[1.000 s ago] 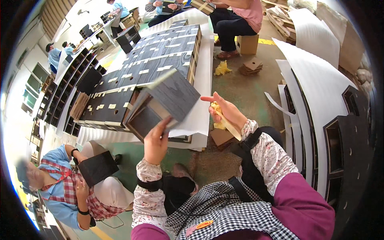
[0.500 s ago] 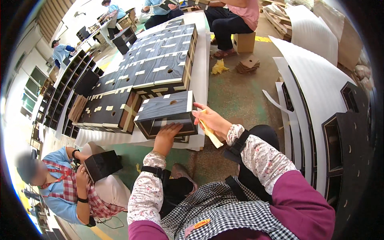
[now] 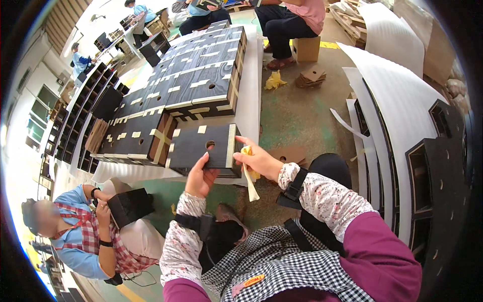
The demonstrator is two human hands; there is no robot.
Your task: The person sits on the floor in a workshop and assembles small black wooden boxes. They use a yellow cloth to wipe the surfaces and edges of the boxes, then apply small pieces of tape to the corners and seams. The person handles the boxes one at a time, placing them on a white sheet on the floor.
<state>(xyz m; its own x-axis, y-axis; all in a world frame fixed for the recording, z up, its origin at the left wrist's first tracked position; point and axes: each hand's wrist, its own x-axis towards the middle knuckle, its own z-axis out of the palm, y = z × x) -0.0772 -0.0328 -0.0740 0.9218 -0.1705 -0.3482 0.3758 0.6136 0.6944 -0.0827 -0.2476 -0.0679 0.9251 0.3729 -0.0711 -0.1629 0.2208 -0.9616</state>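
Note:
A black wooden box (image 3: 193, 150) with a round hole in its upper face and pale masking tape on it is between my hands, at the near end of a white-covered table. My left hand (image 3: 201, 179) grips its near edge, thumb up by the hole and fingers partly hidden. At the box's right end, my right hand (image 3: 259, 160) has its fingers against the taped edge. A crumpled yellow cloth (image 3: 250, 176) is held in that same hand and hangs below it.
Taped black boxes (image 3: 201, 80) stand in rows just beyond. To the left, a seated co-worker holds another black box (image 3: 130, 207). White foam sheets (image 3: 392, 95) and black cabinets (image 3: 422, 181) line the right side. Brown boards (image 3: 310, 77) and yellow scrap (image 3: 274, 80) lie on the floor.
The box has tipped toward me, so its holed face shows more fully and its open front is out of sight. My left hand has moved down and left, off the opening.

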